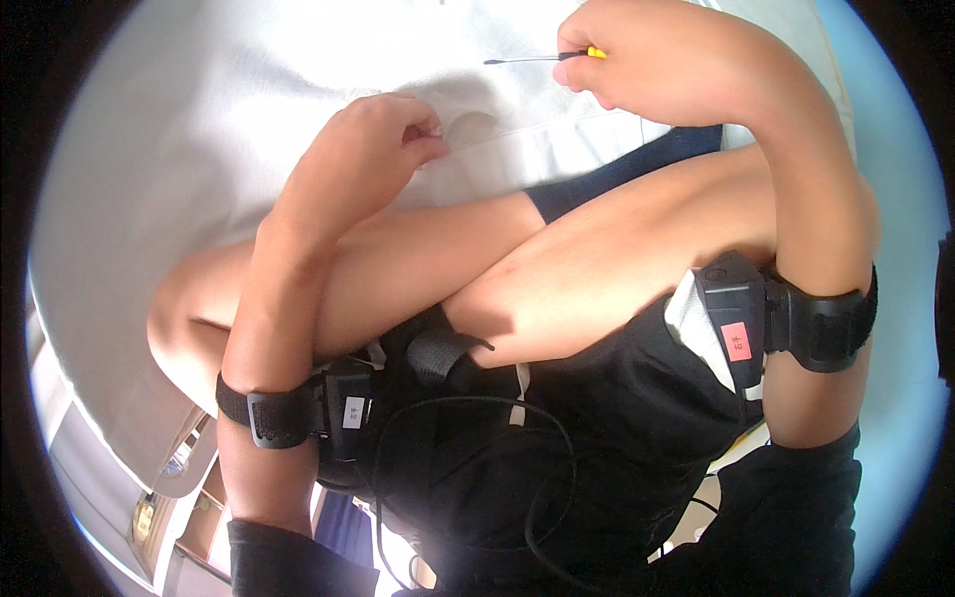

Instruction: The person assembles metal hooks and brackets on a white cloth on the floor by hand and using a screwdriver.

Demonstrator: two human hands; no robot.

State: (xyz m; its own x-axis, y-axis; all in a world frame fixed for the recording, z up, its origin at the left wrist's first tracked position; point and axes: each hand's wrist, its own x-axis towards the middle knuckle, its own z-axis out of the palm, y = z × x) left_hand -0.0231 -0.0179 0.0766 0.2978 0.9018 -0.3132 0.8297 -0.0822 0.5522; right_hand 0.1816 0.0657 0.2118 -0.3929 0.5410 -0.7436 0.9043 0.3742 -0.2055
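Observation:
At the upper right, my right hand (647,60) is wrapped round the yellow and black handle of a slim screwdriver (522,61). Its thin metal shaft sticks out toward the left, nearly level, over the white cloth-covered surface (249,60). My left hand (373,139) hovers left of the middle, above my folded leg, with thumb and fingers curled in toward each other. Whether anything small sits between those fingertips cannot be made out. A gap of white cloth lies between the screwdriver's tip and my left hand.
My crossed bare legs (597,229) and a dark sock (637,179) lie just below the hands. Black strapped devices sit on the left forearm (348,408) and right forearm (736,318). A black cable (572,448) loops across my lap. Shelving (204,512) shows at lower left.

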